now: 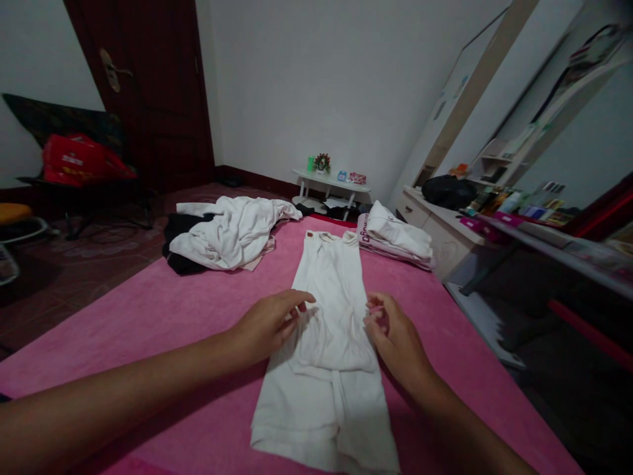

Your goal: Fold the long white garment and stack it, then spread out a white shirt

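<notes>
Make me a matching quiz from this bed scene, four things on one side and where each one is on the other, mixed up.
Things:
1. folded white garment
2. crumpled white clothes pile
3. folded stack with pink lettering
4. red bag

Places:
A. far right corner of the pink bed
B. on the dark chair by the door
C. between the left hand and right hand
D. far left of the bed

Pairs: 1-C, 2-D, 3-A, 4-B

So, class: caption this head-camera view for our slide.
Both hands, left hand and right hand, rest on a folded white garment on pink bedding.
</notes>
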Tool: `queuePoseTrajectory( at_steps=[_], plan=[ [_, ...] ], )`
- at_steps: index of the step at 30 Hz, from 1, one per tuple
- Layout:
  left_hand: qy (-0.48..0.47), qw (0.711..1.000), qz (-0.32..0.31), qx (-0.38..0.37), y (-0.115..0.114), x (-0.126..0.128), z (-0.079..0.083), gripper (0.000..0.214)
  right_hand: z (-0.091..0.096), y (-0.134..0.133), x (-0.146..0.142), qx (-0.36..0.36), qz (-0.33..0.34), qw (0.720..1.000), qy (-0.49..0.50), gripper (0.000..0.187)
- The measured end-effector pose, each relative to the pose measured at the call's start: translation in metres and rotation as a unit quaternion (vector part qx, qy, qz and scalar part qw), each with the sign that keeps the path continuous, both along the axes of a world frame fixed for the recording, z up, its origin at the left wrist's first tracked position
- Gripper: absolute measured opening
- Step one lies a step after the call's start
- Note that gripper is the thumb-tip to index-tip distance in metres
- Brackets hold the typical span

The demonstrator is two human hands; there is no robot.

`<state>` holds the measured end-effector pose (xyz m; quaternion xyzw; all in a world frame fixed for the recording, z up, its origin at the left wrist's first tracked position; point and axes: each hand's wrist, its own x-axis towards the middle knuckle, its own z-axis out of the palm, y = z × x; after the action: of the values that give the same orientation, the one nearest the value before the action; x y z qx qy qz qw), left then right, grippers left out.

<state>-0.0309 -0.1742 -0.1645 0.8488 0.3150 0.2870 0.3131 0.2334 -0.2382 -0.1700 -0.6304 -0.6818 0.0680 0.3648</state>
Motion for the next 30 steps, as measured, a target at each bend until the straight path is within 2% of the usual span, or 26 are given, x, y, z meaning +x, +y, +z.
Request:
queuePoseTrajectory(
  at_steps=[1, 3, 5, 7, 12, 15, 18, 22, 26, 30],
  plan=[
    [0.035, 0.996, -0.022, 0.080, 0.004, -0.005, 0.000, 0.035, 0.003, -0.002, 0.005, 0.025, 0.021, 0.998, -0.051, 0.033],
    [0.091, 0.973, -0.077, 0.196, 0.013, -0.018, 0.000, 0.045, 0.006, -0.005, 0.017, 0.057, 0.094, 0.982, -0.152, 0.034],
    [0.124, 0.948, -0.122, 0.265, 0.025, -0.031, -0.001, 0.051, 0.005, -0.007, 0.031, 0.064, 0.174, 0.956, -0.228, 0.041],
    [0.148, 0.930, -0.151, 0.299, 0.034, -0.041, 0.000, 0.049, 0.002, -0.008, 0.044, 0.066, 0.233, 0.931, -0.274, 0.044],
    [0.179, 0.911, -0.217, 0.303, 0.037, -0.045, 0.010, 0.043, 0.002, -0.009, 0.049, 0.058, 0.315, 0.890, -0.324, 0.047],
    [0.168, 0.900, -0.264, 0.304, 0.032, -0.038, 0.015, 0.044, 0.012, -0.011, 0.042, 0.009, 0.361, 0.869, -0.338, 0.053],
    [0.162, 0.891, -0.294, 0.307, 0.030, -0.035, 0.015, 0.048, 0.021, -0.017, 0.040, -0.034, 0.379, 0.858, -0.344, 0.060],
    [0.135, 0.893, -0.301, 0.306, 0.030, -0.029, 0.009, 0.045, 0.021, -0.019, 0.044, -0.036, 0.372, 0.858, -0.352, 0.059],
    [0.100, 0.907, -0.289, 0.291, 0.032, -0.010, 0.004, 0.039, 0.004, -0.002, 0.041, 0.020, 0.353, 0.873, -0.336, 0.052],
    [0.049, 0.928, -0.298, 0.220, 0.041, 0.006, 0.006, 0.026, -0.010, 0.020, 0.032, 0.067, 0.346, 0.895, -0.273, 0.041]
  ],
)
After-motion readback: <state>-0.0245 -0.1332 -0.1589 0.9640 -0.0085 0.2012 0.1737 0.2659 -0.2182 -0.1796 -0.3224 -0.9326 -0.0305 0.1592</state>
